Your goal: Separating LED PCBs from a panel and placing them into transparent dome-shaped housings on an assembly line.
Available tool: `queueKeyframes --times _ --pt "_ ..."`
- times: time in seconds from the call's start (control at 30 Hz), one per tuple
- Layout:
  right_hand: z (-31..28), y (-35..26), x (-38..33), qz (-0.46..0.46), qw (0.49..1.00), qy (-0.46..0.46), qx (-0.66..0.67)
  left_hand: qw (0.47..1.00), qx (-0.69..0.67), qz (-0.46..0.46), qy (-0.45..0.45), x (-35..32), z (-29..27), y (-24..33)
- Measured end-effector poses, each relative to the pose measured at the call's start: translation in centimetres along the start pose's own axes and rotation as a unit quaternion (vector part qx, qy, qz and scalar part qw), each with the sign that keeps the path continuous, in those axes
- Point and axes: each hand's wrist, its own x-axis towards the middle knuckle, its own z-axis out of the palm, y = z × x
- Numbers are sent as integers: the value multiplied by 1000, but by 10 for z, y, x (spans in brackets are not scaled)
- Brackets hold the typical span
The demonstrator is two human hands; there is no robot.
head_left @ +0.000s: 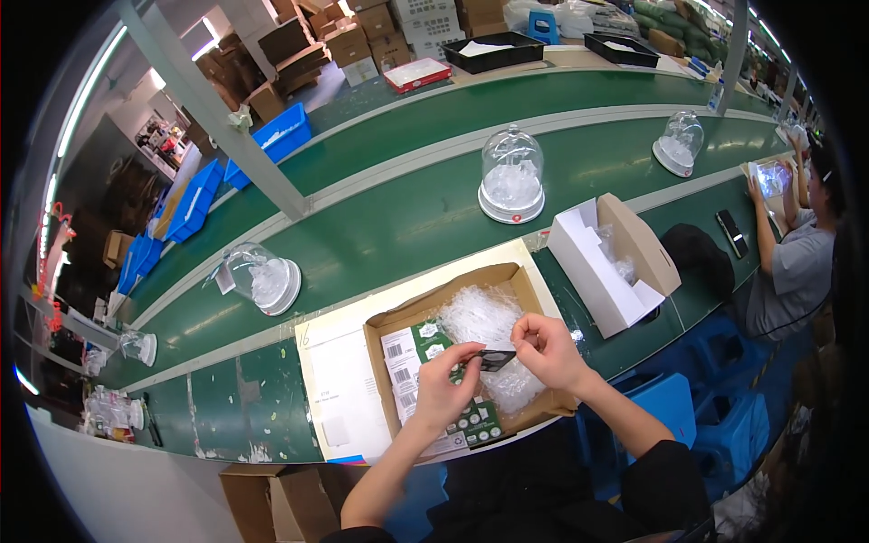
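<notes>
My left hand (447, 384) and my right hand (549, 351) come together over a shallow cardboard box (380, 371), fingertips closed. Between them they pinch a small flat black piece (496, 360), one end in each hand; its exact kind I cannot make out. Below my hands the box holds a heap of clear, shredded-looking plastic pieces (475, 312). Beside the heap lie green and white printed label sheets (403, 366), partly hidden by my left hand. White board (330, 389) spreads under the box.
Clear domes on white bases, including one dome (512, 176) straight ahead and a tipped one (262, 279) to the left, stand on the green conveyor (389, 204). An open white carton (593, 271) sits right of the box. Blue stools (665, 407) and a co-worker (797, 244) are at right.
</notes>
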Motion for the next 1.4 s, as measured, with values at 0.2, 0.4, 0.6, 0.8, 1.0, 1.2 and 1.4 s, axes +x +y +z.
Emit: queueKeyframes --times 0.2,0.4,0.6,0.8,1.0,1.2,1.4 --pt "-28 -8 28 -21 997 -3 -69 999 1 10 -42 48 -1 9" --pt "-63 -10 93 -114 976 67 -172 994 46 90 -42 126 10 8" --pt "-108 -35 189 -281 910 132 -276 981 13 195 0 243 23 8" --pt "-128 -22 270 -277 891 185 -307 974 59 217 36 312 33 -17" --pt "-144 -16 294 -272 896 180 -302 972 79 218 21 343 36 -24" --pt "-149 -10 305 -209 908 176 -316 978 71 198 -8 357 36 -36" --pt "-154 -11 296 -151 904 118 -382 973 110 200 -23 354 30 -47"
